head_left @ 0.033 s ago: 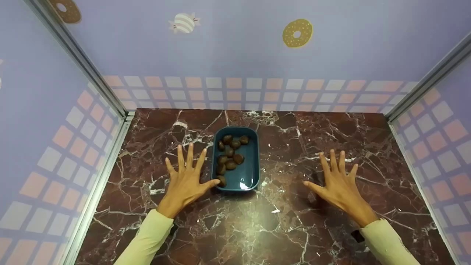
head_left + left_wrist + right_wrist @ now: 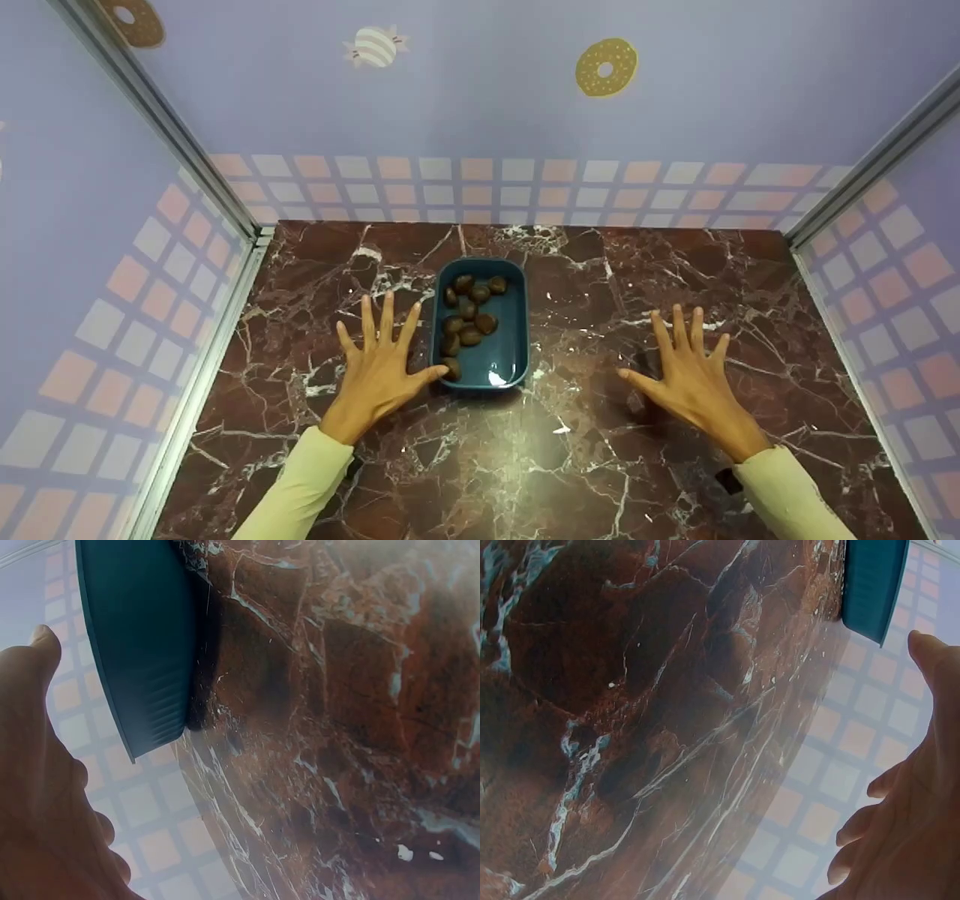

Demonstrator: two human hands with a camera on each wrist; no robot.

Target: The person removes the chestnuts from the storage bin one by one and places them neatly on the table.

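Observation:
A teal rectangular tray (image 2: 511, 326) with rounded corners stands on the marble-patterned table. Several glossy brown chestnuts (image 2: 486, 324) lie in it, mostly along its left side. My left hand (image 2: 379, 367) is spread palm down left of the tray, its thumb tip overlapping the near left corner in the head view. From the left wrist, that hand (image 2: 37, 787) appears beside the tray's outer wall (image 2: 142, 637), holding nothing. Well to the right of the tray, my right hand (image 2: 690, 379) is also spread palm down with nothing in it. The right wrist view shows its thumb and fingers (image 2: 855, 825) extended.
The dark red, white-veined tabletop (image 2: 577, 465) reaches to a lilac back wall (image 2: 480, 112) with a checked lower band. Side panels (image 2: 97, 285) with metal edge rails (image 2: 202, 375) bound it left and right. Light glares off the table's near middle.

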